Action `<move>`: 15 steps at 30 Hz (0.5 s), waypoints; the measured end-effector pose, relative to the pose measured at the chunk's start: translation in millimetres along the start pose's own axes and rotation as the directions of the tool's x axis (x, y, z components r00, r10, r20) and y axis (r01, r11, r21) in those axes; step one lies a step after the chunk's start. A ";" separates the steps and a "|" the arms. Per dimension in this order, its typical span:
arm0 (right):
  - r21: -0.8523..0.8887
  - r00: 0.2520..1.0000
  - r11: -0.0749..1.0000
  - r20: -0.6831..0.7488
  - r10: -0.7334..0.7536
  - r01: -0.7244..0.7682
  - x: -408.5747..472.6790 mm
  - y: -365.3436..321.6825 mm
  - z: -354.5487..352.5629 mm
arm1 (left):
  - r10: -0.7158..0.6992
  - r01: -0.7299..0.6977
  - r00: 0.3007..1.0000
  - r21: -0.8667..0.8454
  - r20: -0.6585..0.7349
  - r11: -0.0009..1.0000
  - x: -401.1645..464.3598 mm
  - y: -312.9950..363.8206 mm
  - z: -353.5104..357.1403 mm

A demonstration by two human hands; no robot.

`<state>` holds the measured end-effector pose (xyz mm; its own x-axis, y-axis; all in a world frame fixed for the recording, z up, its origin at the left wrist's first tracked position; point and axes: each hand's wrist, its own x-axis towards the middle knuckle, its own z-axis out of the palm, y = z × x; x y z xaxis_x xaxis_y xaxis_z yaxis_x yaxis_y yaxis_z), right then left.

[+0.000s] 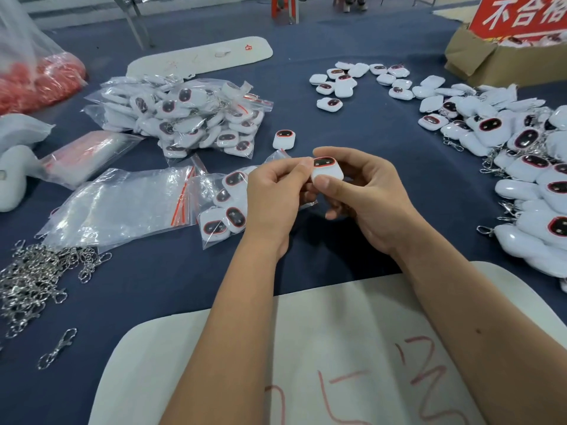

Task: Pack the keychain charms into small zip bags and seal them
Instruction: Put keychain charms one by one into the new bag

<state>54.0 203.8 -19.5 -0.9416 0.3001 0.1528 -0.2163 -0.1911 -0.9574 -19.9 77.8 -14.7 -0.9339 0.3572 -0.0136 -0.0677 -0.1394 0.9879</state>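
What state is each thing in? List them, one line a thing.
Held charm: pinched between both hands, not bagged.
Left hand: curled, gripping the charm's edge.
Right hand: thumb and fingers pinching the charm.
Zip bag under the hands: holds several charms; seal cannot be told.
Single charm: loose on the cloth, face up.
Stack of empty bags: flat, unfilled.
Pile of filled bags: packed, heaped.
Cardboard box: open.

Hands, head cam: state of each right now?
Left hand: pinches the top edge of the white charm, fingers curled.
Right hand: grips the same charm, thumb on its lower front.
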 end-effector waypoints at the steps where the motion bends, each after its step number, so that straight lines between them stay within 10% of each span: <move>1: -0.010 1.000 1.000 0.001 -0.010 0.010 0.0 0.7 -0.2 | 0.001 -0.001 1.000 -0.004 0.002 1.000 0.0 -0.2 0.1; 15: -0.071 0.992 0.989 0.030 -0.126 0.127 1.8 4.3 0.2 | 0.136 -0.136 0.990 -0.021 0.039 0.991 -5.0 4.9 -4.5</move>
<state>51.3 203.3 -23.2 -0.9142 0.2939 0.2790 -0.3155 -0.0841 -0.9452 -17.2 71.2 -10.5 -0.9199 0.3709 0.1273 0.0521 -0.2061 0.9771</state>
